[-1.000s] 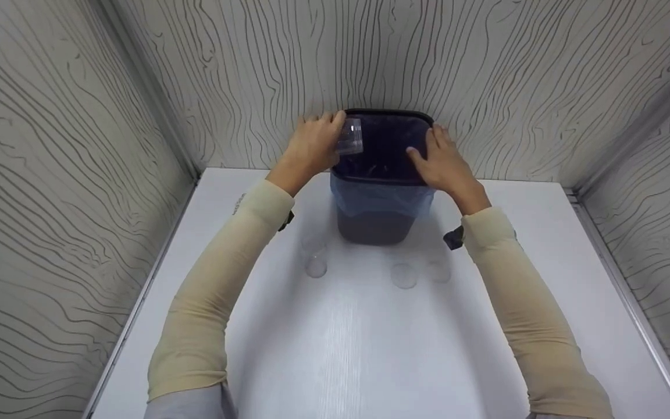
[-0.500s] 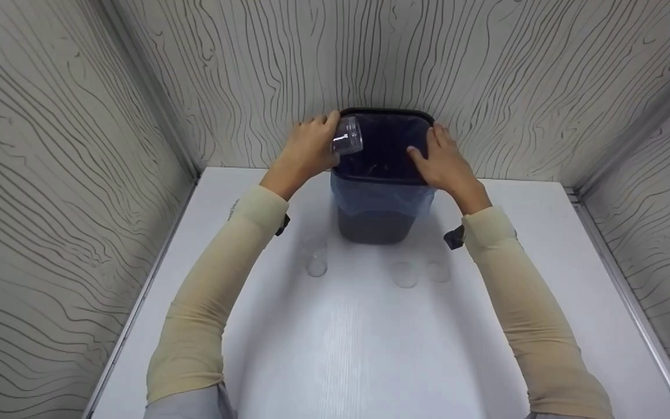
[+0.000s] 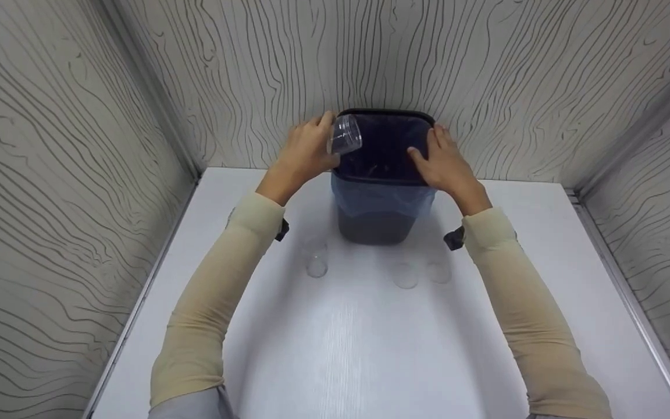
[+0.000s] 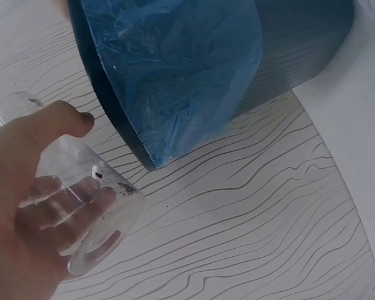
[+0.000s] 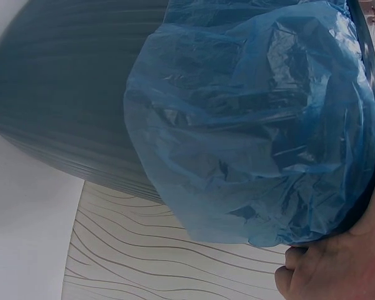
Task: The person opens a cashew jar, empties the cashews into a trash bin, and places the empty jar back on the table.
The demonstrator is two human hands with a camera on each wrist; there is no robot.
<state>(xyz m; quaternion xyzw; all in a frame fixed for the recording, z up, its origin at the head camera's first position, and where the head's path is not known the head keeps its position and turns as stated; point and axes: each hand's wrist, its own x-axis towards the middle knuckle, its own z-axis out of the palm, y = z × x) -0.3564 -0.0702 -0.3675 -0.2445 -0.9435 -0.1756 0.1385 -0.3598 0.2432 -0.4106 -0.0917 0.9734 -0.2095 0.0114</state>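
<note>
In the head view my left hand (image 3: pixel 306 148) grips a clear plastic jar (image 3: pixel 345 135), tipped sideways over the left side of the bin's mouth. A few dark bits cling inside the jar (image 4: pixel 103 194) in the left wrist view, near one end. My right hand (image 3: pixel 444 163) holds the right rim of the trash bin (image 3: pixel 376 227), thumb on the inner side and fingers outside. A blue bag (image 5: pixel 250 131) lines the bin and folds down over its outside. The bin stands upright; its inside is too dark to make out.
On the white table (image 3: pixel 341 349), a small clear round container (image 3: pixel 316 266) stands front-left of the bin, with another faint clear one behind it. Two clear discs, one a round lid-like piece (image 3: pixel 405 275), lie front-right. Wood-patterned walls (image 3: pixel 253 70) enclose the back and sides.
My left hand has shifted slightly left and turned the jar, so more of it shows and it tilts more steeply. The right hand and bin have stayed in place.
</note>
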